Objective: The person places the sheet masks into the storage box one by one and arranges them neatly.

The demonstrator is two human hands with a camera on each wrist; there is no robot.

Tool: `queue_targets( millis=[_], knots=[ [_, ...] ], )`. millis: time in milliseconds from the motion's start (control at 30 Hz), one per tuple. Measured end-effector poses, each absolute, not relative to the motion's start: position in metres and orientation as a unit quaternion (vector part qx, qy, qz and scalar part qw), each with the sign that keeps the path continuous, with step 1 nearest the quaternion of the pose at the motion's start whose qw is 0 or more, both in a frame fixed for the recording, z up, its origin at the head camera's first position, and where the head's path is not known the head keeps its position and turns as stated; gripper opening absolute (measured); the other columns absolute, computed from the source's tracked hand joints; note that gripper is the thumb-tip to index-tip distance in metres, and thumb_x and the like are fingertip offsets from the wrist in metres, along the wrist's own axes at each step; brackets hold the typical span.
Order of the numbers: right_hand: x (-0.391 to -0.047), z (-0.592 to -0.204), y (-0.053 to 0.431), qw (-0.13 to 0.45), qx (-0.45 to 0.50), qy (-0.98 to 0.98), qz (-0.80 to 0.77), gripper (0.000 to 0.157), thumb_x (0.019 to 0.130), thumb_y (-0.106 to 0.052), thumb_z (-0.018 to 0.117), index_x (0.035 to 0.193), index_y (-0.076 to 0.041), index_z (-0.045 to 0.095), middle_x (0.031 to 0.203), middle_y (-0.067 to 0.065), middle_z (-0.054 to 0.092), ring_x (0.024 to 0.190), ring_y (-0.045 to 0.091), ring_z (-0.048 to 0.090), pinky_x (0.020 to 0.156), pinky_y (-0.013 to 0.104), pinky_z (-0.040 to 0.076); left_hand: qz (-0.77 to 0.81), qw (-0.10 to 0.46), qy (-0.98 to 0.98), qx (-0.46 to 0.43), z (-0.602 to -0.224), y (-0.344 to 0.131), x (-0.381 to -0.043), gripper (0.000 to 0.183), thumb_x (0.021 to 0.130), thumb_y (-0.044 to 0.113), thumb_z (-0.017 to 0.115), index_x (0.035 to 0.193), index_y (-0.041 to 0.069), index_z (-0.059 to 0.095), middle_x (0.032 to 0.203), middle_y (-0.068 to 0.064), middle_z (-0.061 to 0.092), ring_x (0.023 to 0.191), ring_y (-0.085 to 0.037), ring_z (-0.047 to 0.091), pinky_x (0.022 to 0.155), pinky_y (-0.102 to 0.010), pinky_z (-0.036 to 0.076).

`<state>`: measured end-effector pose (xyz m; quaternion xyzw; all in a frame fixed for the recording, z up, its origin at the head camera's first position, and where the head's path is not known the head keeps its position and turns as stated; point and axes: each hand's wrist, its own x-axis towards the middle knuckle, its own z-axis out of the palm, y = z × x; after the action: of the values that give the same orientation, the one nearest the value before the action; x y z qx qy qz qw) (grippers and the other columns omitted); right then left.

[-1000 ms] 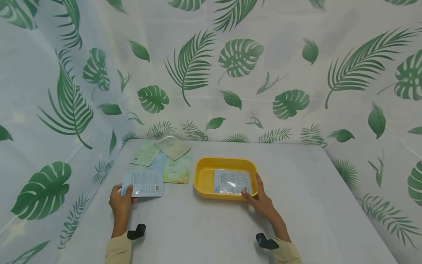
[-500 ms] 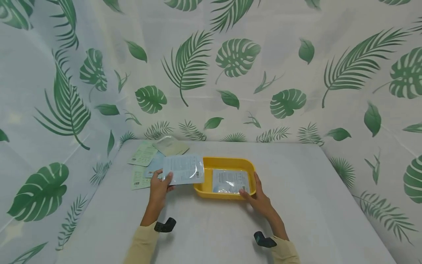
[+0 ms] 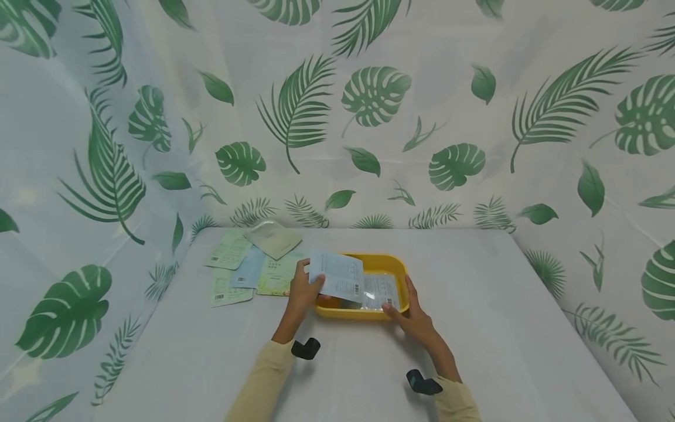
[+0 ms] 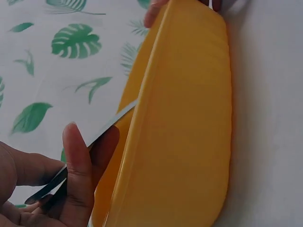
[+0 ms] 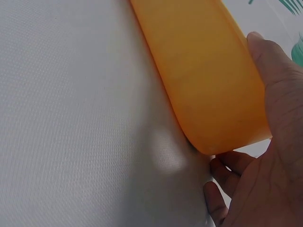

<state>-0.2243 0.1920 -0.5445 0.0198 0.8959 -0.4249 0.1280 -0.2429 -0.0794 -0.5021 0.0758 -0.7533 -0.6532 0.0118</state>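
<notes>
My left hand (image 3: 302, 298) pinches a flat light-blue sheet mask packet (image 3: 337, 275) by its left edge, thumb on top. The packet hangs tilted over the left half of a yellow plastic tray (image 3: 353, 315). In the left wrist view the packet (image 4: 112, 121) shows edge-on, its far end dipping behind the tray's rim. Another pale packet (image 3: 382, 291) lies in the tray's right half, partly covered by the held one. My right hand (image 3: 420, 326) grips the tray's front right corner, thumb at the rim and fingers around the outer side, as the right wrist view also shows.
Left of the tray, several packets lie overlapping on the white table (image 3: 174, 346): green ones (image 3: 229, 249), a blue one (image 3: 248, 269), a beige one (image 3: 276, 239) and a green flowered one (image 3: 276, 275). A leaf-printed curtain (image 3: 316, 117) stands behind the table.
My left hand has carried the light-blue packet rightward from beside the pile to above the tray, lowering it lately. The right hand has stayed on the tray's corner.
</notes>
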Motion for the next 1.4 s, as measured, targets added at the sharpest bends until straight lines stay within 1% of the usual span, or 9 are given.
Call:
queue_targets(
  millis=[233, 467, 600, 700, 867, 933, 1167, 1233, 1400],
  knots=[
    [-0.223, -0.544, 0.196, 0.129, 0.018, 0.897, -0.423, 0.099, 0.089, -0.061, 0.056, 0.153, -0.04, -0.016, 0.162, 0.022, 0.011, 0.138, 0.059, 0.025, 0.103, 0.073, 0.028, -0.615, 0.022, -0.787, 0.04, -0.501, -0.063, -0.257, 0.066, 0.092, 0.001, 0.055, 0.149, 0.007, 0.022, 0.107, -0.027, 0.064, 0.065, -0.023, 0.068, 0.061, -0.045, 0.059],
    [-0.227, -0.543, 0.197, 0.127, 0.013, 0.898, -0.422, 0.099, 0.089, -0.062, 0.056, 0.153, -0.041, -0.016, 0.162, 0.023, 0.013, 0.136, 0.06, 0.027, 0.101, 0.074, 0.03, -0.571, -0.008, -0.821, 0.003, -0.506, -0.055, -0.264, 0.039, 0.094, 0.006, 0.053, 0.133, 0.003, 0.048, 0.11, -0.027, 0.062, 0.069, -0.024, 0.067, 0.063, -0.04, 0.059],
    [-0.227, -0.543, 0.197, 0.128, 0.014, 0.898, -0.421, 0.099, 0.088, -0.063, 0.056, 0.153, -0.042, -0.015, 0.161, 0.023, 0.015, 0.136, 0.06, 0.028, 0.102, 0.073, 0.03, -0.495, 0.007, -0.868, -0.027, -0.51, -0.053, -0.265, 0.027, 0.099, 0.011, 0.05, 0.125, 0.004, 0.054, 0.092, -0.021, 0.063, 0.064, -0.017, 0.052, 0.057, -0.028, 0.045],
    [-0.226, -0.544, 0.195, 0.124, 0.01, 0.899, -0.42, 0.1, 0.088, -0.064, 0.056, 0.153, -0.04, -0.015, 0.161, 0.024, 0.016, 0.136, 0.06, 0.029, 0.102, 0.073, 0.03, -0.464, 0.002, -0.885, -0.035, -0.511, -0.052, -0.262, 0.026, 0.099, 0.008, 0.051, 0.124, 0.003, 0.054, 0.083, -0.017, 0.061, 0.061, -0.017, 0.048, 0.055, -0.027, 0.039],
    [-0.224, -0.545, 0.192, 0.12, 0.012, 0.898, -0.424, 0.101, 0.087, -0.064, 0.057, 0.154, -0.038, -0.015, 0.161, 0.023, 0.015, 0.136, 0.06, 0.028, 0.102, 0.075, 0.028, -0.434, -0.015, -0.901, -0.023, -0.511, -0.05, -0.257, 0.03, 0.092, 0.003, 0.06, 0.122, 0.001, 0.057, 0.102, -0.018, 0.068, 0.075, -0.019, 0.061, 0.062, -0.028, 0.049],
    [-0.224, -0.545, 0.191, 0.121, 0.017, 0.897, -0.425, 0.101, 0.086, -0.065, 0.057, 0.153, -0.039, -0.014, 0.162, 0.023, 0.014, 0.137, 0.059, 0.028, 0.103, 0.074, 0.027, -0.419, -0.018, -0.907, -0.025, -0.511, -0.05, -0.255, 0.028, 0.091, 0.003, 0.061, 0.119, 0.0, 0.058, 0.102, -0.018, 0.068, 0.075, -0.02, 0.061, 0.063, -0.028, 0.049],
    [-0.225, -0.547, 0.187, 0.115, 0.01, 0.896, -0.43, 0.1, 0.087, -0.063, 0.057, 0.154, -0.039, -0.013, 0.162, 0.022, 0.015, 0.136, 0.058, 0.031, 0.103, 0.072, 0.03, -0.38, -0.032, -0.924, -0.014, -0.511, -0.05, -0.255, 0.02, 0.091, 0.001, 0.063, 0.111, 0.001, 0.06, 0.075, -0.006, 0.058, 0.059, -0.014, 0.052, 0.053, -0.023, 0.042],
    [-0.225, -0.546, 0.186, 0.11, 0.009, 0.896, -0.43, 0.099, 0.088, -0.062, 0.058, 0.154, -0.039, -0.013, 0.161, 0.022, 0.016, 0.135, 0.057, 0.032, 0.102, 0.072, 0.03, -0.361, -0.035, -0.932, -0.012, -0.512, -0.049, -0.256, 0.024, 0.091, 0.001, 0.064, 0.115, 0.0, 0.059, 0.076, -0.007, 0.059, 0.06, -0.015, 0.053, 0.054, -0.025, 0.045],
    [-0.221, -0.547, 0.189, 0.111, 0.02, 0.9, -0.421, 0.1, 0.088, -0.062, 0.057, 0.155, -0.036, -0.013, 0.161, 0.023, 0.017, 0.134, 0.057, 0.034, 0.101, 0.073, 0.031, -0.314, -0.058, -0.948, -0.001, -0.515, -0.044, -0.255, 0.037, 0.089, 0.005, 0.068, 0.124, 0.001, 0.058, 0.105, -0.014, 0.069, 0.077, -0.018, 0.057, 0.071, -0.034, 0.052]
  ],
)
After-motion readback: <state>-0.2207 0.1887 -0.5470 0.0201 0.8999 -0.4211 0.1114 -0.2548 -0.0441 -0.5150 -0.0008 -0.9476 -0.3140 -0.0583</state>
